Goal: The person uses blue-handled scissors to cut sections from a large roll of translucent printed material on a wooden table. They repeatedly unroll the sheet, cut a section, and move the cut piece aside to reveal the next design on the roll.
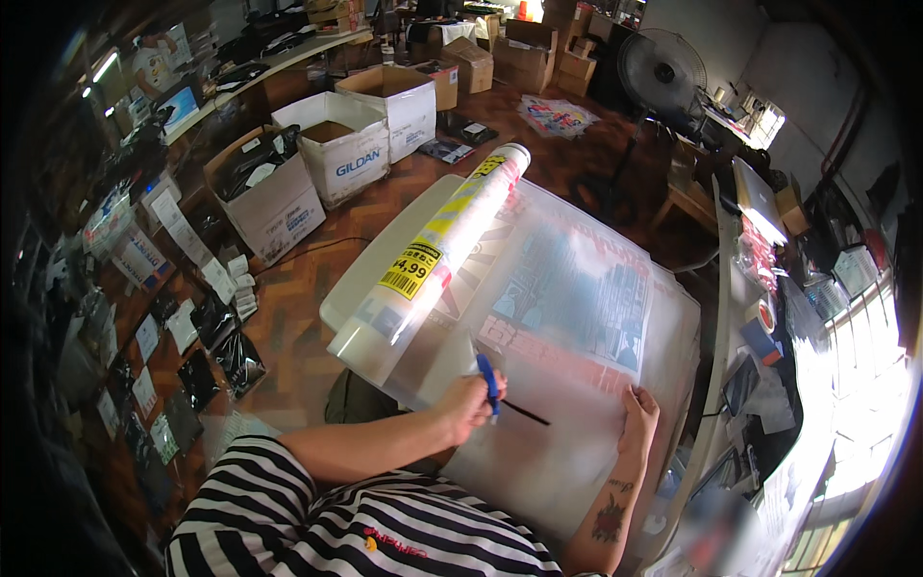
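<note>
My left hand (465,411) is closed around a blue-handled tool (486,383) that looks like a pair of scissors. Its pale tip, hard to make out, points away from me over the sheet. Clear film sheet (567,462) with blue and red printing at its far part lies across a white table (365,274). At the sheet's right side my right hand (638,415) pinches the film between thumb and fingers. A thick roll of printed clear film (423,264), carrying a yellow label, lies slantwise to the left of the print. A dark strip (528,413) shows beside my left hand.
Open cartons (264,197) and white boxes (346,154) stand on the wooden floor at far left. Black and clear packets (197,380) cover the floor nearer left. A standing fan (661,72) is behind the table. A cluttered bench (716,385) runs along the right.
</note>
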### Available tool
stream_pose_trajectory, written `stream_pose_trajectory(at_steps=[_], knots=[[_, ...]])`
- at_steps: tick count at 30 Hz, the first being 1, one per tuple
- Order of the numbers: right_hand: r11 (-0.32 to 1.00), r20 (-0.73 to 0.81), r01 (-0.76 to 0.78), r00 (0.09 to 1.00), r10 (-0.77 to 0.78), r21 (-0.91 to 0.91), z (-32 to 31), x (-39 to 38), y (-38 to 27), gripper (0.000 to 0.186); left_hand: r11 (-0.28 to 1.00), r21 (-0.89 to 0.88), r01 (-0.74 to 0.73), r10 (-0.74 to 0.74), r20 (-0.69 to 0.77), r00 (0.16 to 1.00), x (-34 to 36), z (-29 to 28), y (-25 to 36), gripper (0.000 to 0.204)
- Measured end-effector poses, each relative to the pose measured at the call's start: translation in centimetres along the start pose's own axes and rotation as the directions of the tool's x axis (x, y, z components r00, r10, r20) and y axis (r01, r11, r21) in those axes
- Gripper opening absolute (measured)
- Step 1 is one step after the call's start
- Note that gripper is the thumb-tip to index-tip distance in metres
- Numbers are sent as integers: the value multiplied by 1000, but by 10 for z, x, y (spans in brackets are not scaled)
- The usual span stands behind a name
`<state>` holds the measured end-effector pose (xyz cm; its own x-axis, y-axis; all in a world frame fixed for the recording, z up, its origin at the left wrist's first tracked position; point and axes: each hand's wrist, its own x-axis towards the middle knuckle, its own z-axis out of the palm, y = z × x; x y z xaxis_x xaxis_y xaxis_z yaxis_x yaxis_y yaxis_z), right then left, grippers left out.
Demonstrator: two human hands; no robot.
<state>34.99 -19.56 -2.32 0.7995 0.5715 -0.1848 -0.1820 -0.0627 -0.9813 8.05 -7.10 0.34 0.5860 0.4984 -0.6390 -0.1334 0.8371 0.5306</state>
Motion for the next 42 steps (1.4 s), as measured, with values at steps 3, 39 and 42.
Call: stream_pose_trajectory(at_steps=[3,39,42], knots=[[998,-20,-12,1000,11,-61,-1,1,0,15,977,177,116,-118,-3,993,-13,-21,23,20],[241,711,764,646,-280,-599,147,-71,23,60,641,754,146,-222,-1,975,148,7,191,29],[258,719,747,663,-209,-613,147,-70,18,60,677,722,142,-228,23,973,170,20,204,28]])
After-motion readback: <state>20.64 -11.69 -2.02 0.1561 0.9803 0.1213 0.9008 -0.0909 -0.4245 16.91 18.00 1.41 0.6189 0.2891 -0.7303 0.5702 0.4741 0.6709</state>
